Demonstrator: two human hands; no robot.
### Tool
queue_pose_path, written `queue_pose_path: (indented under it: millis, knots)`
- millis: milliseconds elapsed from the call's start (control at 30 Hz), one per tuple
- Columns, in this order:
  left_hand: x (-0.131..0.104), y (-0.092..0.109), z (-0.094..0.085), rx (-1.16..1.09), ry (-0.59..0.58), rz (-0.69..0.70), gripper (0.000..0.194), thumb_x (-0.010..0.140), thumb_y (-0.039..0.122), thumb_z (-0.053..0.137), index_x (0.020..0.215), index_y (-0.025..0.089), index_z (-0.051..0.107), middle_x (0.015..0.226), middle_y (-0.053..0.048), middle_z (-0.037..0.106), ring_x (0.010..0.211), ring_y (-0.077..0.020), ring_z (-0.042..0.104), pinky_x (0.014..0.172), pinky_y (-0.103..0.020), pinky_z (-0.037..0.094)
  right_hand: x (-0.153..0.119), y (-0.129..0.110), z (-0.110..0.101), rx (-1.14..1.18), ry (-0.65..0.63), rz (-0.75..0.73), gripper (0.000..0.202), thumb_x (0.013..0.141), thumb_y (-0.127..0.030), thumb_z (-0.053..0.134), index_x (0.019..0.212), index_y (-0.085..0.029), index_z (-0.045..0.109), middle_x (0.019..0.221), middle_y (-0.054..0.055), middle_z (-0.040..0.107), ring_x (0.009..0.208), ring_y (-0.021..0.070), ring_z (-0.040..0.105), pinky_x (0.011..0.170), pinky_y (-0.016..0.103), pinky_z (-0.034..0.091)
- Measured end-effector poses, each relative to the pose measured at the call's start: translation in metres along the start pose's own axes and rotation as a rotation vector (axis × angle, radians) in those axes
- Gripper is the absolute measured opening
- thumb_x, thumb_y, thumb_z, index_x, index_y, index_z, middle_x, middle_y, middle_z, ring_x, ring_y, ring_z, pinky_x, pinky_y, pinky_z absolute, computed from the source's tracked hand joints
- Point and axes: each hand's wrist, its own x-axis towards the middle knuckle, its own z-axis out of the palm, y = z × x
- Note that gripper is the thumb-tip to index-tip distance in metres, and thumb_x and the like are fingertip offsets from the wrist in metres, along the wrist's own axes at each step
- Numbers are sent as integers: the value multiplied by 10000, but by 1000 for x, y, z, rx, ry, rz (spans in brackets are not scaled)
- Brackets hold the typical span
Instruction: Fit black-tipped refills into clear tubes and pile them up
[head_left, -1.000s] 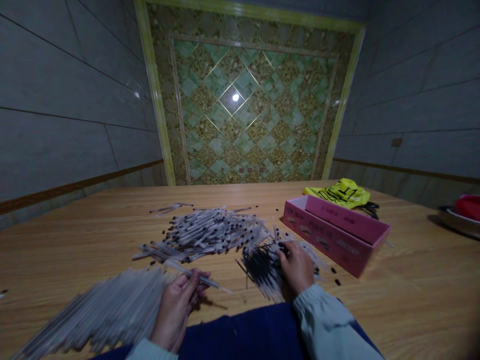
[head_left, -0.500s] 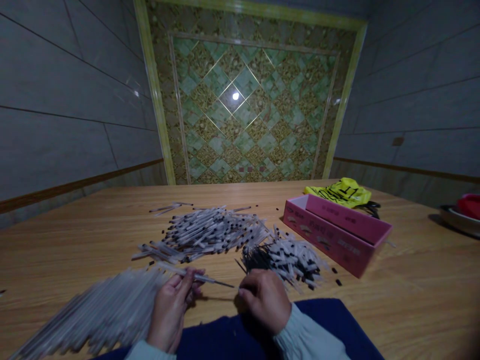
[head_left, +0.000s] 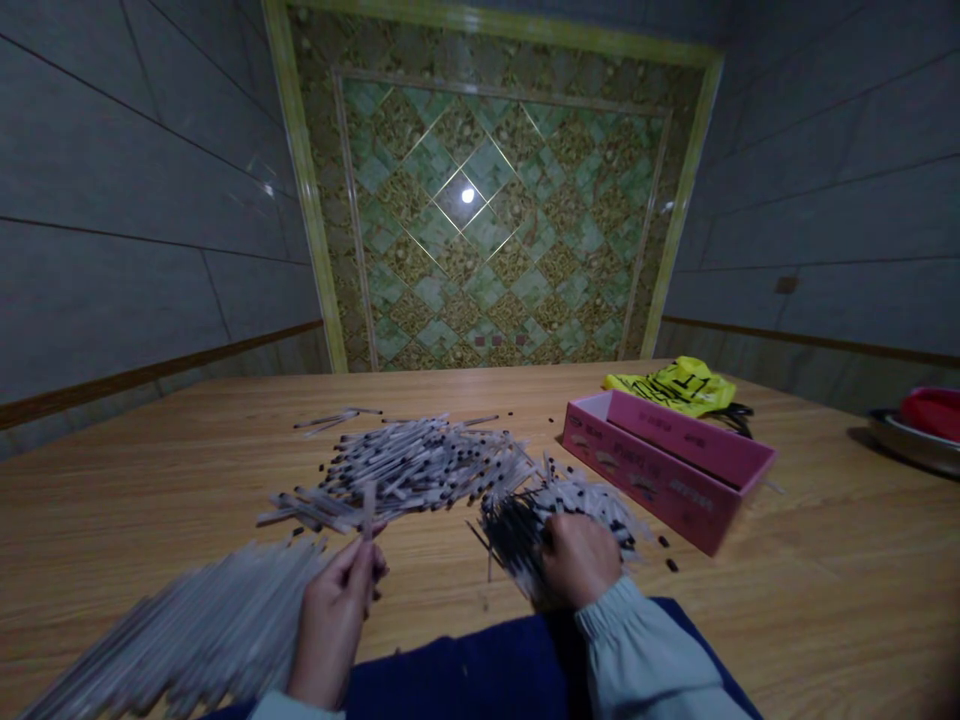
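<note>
My left hand (head_left: 337, 602) is closed in a pinch around a slim whitish tube (head_left: 369, 505), which points up and away from me. Its lower end is hidden in the fingers. My right hand (head_left: 583, 560) is curled down at the near edge of a pile of short white pieces (head_left: 592, 500). Thin black rods (head_left: 512, 528) lie just left of that hand. Its fingertips are mostly hidden, so anything in them cannot be made out. Left of my left hand lies a wide bundle of long clear tubes (head_left: 202, 620).
Beyond my hands is a heap of whitish tubes with black ends (head_left: 427, 460). A pink open box (head_left: 645, 465) stands at the right, a yellow bag (head_left: 682, 385) behind it. A bowl with something red (head_left: 930, 415) sits far right. Dark blue cloth (head_left: 480, 670) is nearest me.
My right hand has left the dark tip at the tube's end and moved right to the white pieces. My left hand has turned the tube from pointing sideways to upward.
</note>
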Motion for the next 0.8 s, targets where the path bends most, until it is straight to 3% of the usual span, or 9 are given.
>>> queue_pose_path:
  millis: [100,200,267,333,433,667,800]
  knots:
    - [-2,1,-1,165,-119,209,308,713,380,623,962,222,709,878,-59,694,832,-227,614,682,-288,496,-2,-7,-3,206,65,-49,150,734,-292,593,760,-164,666,805,110,676,784,243,625,654,301,402]
    - [-6,3,-3,393,-311,514,286,785,239,536,1028,268,684,954,-67,683,928,-237,591,795,-323,459,-7,-24,-3,706,82,-182,185,801,-314,534,849,-180,653,840,69,669,812,195,610,708,285,426]
    - [-9,5,-4,546,-448,673,373,800,141,467,1098,281,643,913,-70,670,862,-223,592,752,-331,457,-12,-37,2,1088,-45,-188,266,822,-393,503,903,-168,618,804,51,655,708,161,613,621,256,450]
    - [-11,6,-3,666,-507,785,443,777,66,444,1121,282,622,893,-70,654,819,-213,578,723,-336,447,-18,-48,9,1353,-260,-123,389,802,-512,488,896,-145,579,698,26,623,541,128,585,477,221,428]
    - [-14,8,0,787,-523,887,457,744,20,453,1082,275,628,888,-66,636,808,-213,555,714,-347,425,-25,-57,21,1464,-498,-90,492,707,-607,550,781,-121,567,543,-18,557,379,77,488,358,176,349]
    - [-16,19,1,834,-512,1081,295,799,94,470,1020,232,609,864,-63,624,800,-209,524,731,-361,369,-32,-61,39,1624,-821,85,552,583,-658,615,552,-113,536,371,-47,462,226,31,304,223,167,267]
    - [-17,25,-1,869,-512,1140,248,811,125,477,994,233,606,817,-46,613,753,-191,511,702,-345,339,-31,-58,37,1693,-929,58,536,614,-635,623,553,-108,542,379,-41,471,232,26,301,218,156,268]
